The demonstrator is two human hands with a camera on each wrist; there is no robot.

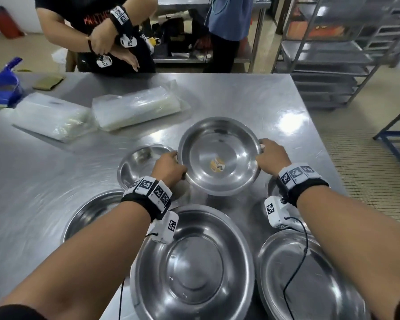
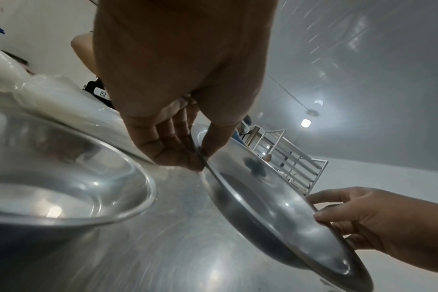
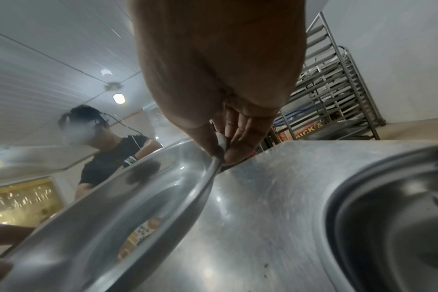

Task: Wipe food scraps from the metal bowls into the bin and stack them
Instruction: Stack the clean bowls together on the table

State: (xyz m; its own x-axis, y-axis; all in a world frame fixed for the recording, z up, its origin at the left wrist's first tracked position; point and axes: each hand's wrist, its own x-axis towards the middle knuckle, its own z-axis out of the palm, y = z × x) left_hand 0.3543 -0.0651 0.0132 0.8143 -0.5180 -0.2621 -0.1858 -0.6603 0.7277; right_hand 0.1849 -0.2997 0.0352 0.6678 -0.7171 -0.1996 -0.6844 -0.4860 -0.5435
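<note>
Left hand [image 1: 169, 166] clamped on the thin rolled rim of the held steel bowl [image 1: 219, 155]: thumb over the lip, fingers [image 2: 163, 146] curled beneath it. Right hand [image 1: 271, 155] pinching the opposite rim the same way, with a small white scrap (material unclear) tucked between thumb and fingers [image 3: 240, 138]. Bowl round, shallow, mirror-polished, raised clear of the tabletop [image 1: 252, 98] and tipped slightly; a round yellow-and-white sticker [image 1: 217, 164] on its flat base.

Black straps with white coded tags around both wrists.

Around it, more polished steel bowls on the brushed-steel tabletop:
- a smaller one [image 1: 141, 165] just left of the left hand
- a broad one [image 1: 192, 269] nearest the wearer, with a flat circular base
- another broad one [image 1: 310, 278] at the near right, crossed by a black cable
- part of one [image 1: 90, 213] under the left forearm

Farther back, two soft, translucent plastic-wrapped packs [image 1: 134, 107] lying flat, a folded olive cloth [image 1: 48, 83] and a blue plastic scoop [image 1: 2, 88] near the far left edge. Beyond the tabletop, a person in a black shirt [image 1: 95, 26], and a tall steel tray rack [image 1: 346, 49] on the right.
</note>
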